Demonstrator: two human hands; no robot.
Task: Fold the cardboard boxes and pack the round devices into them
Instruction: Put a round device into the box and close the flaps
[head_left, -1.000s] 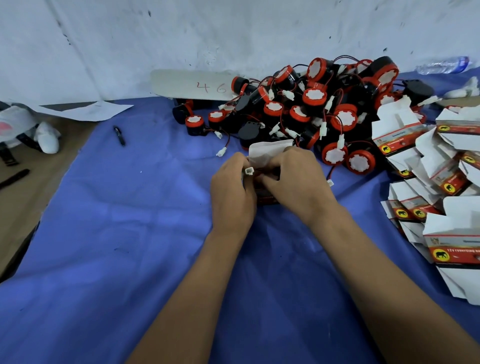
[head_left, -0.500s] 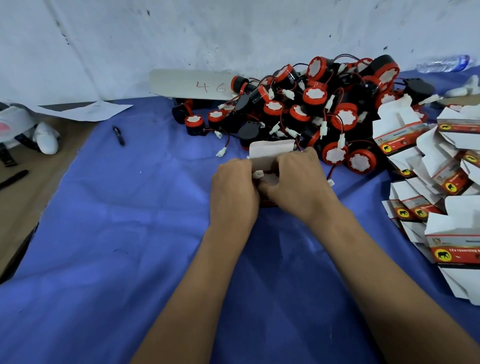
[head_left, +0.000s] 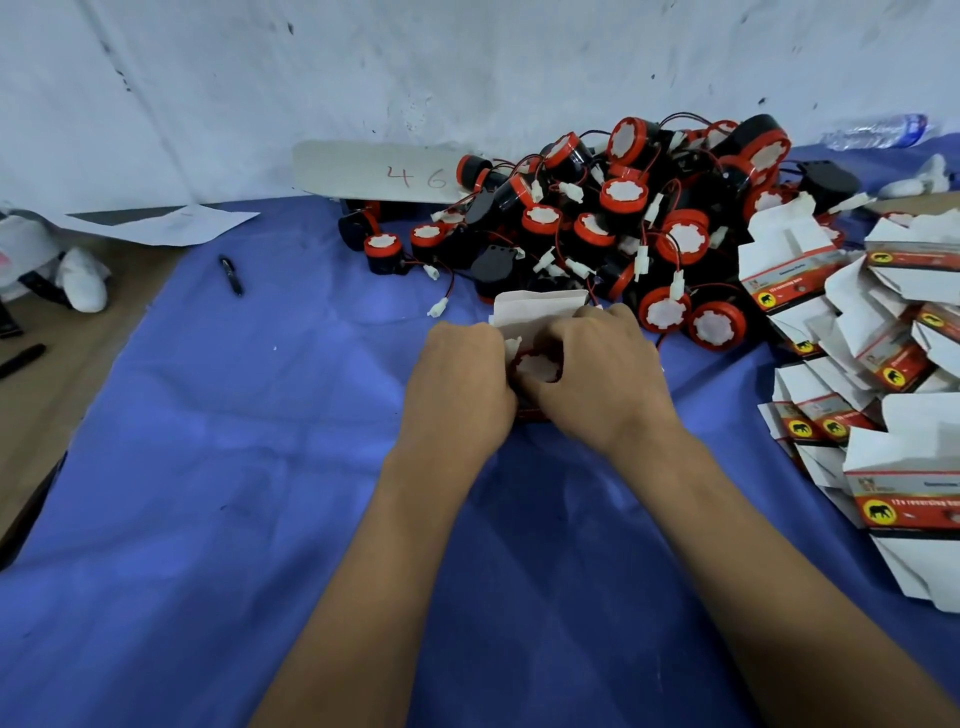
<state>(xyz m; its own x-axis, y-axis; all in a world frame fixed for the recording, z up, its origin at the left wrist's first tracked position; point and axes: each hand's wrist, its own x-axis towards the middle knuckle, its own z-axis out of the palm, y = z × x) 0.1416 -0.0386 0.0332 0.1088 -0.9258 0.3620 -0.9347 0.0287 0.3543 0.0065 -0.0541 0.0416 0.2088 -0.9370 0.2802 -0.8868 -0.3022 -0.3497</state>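
Note:
On the blue cloth in front of me, my left hand (head_left: 457, 387) and my right hand (head_left: 597, 379) both grip a small cardboard box (head_left: 537, 312) whose white top flap stands open behind my fingers. A round device (head_left: 537, 366) with a red rim and white centre sits between my hands, its face showing inside the box. A white connector pokes out beside my left fingers. Most of the box is hidden by my hands.
A heap of round devices (head_left: 623, 218) with wires lies behind the box. Folded boxes (head_left: 883, 353) with red and yellow labels are piled at the right. A black pen (head_left: 231, 275) and a paper sheet (head_left: 166, 223) lie at the left; a water bottle (head_left: 878, 132) lies far right.
My hands have closed in around the box. The round device's red and white face now shows between them, and the white connector has shifted toward my left fingers.

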